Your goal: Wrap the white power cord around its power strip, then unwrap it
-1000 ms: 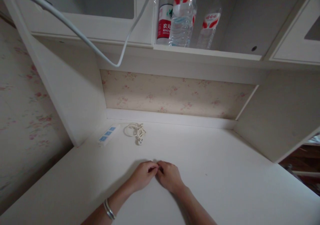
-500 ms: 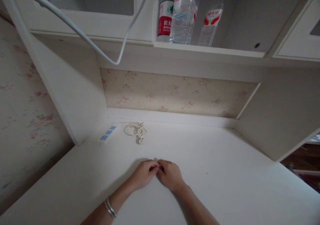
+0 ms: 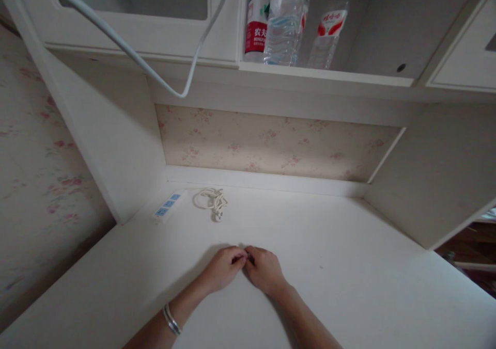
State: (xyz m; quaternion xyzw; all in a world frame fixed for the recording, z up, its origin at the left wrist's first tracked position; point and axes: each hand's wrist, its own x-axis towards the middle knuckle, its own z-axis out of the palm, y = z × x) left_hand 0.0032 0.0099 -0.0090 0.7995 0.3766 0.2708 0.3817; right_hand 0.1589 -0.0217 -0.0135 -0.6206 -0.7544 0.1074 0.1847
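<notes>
Hands [image 3: 222,269] [image 3: 265,270] meet over the white desk [image 3: 302,230], coiled cord [image 3: 217,200] beyond them.

Coiled cord [image 3: 218,201] beyond left hand [image 3: 223,268], room rightward

Left hand [image 3: 225,267]: bare
Left forearm [image 3: 190,293]: two narrow, shiny, silvery bangles [image 3: 171,320]
Right hand [image 3: 265,270]: bare
Right forearm [image 3: 300,310]: bare

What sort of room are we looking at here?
Probably a room in a home, perhaps a study or bedroom: there's floral wallpaper, a white desk under built-in cupboards, and a power strip.
</notes>
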